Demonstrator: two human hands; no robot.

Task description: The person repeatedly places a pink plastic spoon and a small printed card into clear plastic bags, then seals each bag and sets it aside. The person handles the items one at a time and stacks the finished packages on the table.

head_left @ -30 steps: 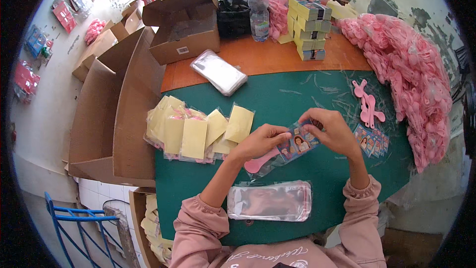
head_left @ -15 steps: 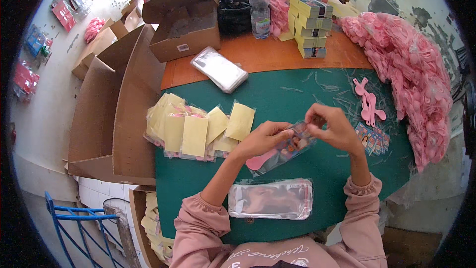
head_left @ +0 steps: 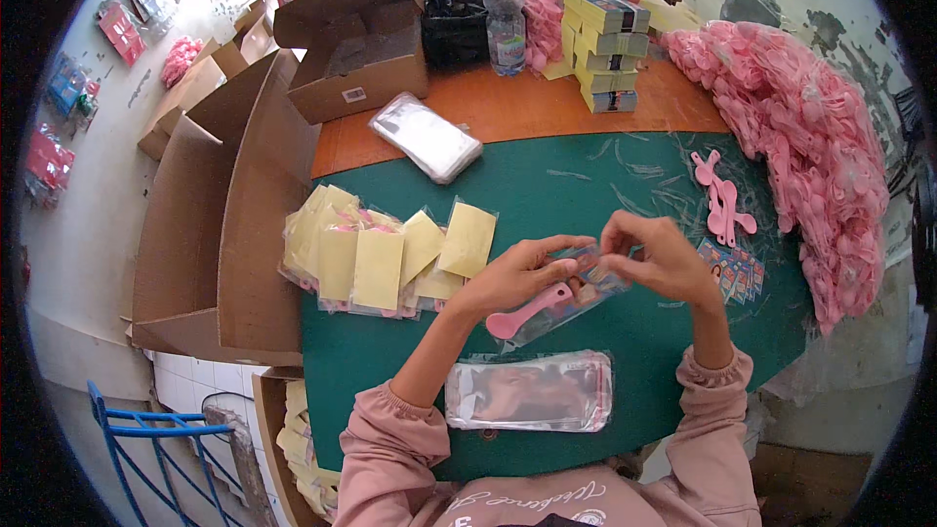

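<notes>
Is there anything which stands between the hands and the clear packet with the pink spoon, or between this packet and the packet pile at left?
The left hand and right hand both touch the clear packet, nothing visible between. Toward the packet pile, only the left wrist crosses the direct way.

Bare left hand (head_left: 527, 271) and bare right hand (head_left: 659, 259) both pinch a clear flat plastic sachet (head_left: 574, 310); pink plastic spoon (head_left: 504, 325) in it, bowl toward 8 o'clock. From sachet: rectangular stack of clear plastic bags (head_left: 529, 395) at 6, rectangular yellow-faced packets (head_left: 378, 268) 9–10, loose pink plastic spoons (head_left: 728, 210) 2, small printed blue cards (head_left: 746, 278) 3.
</notes>
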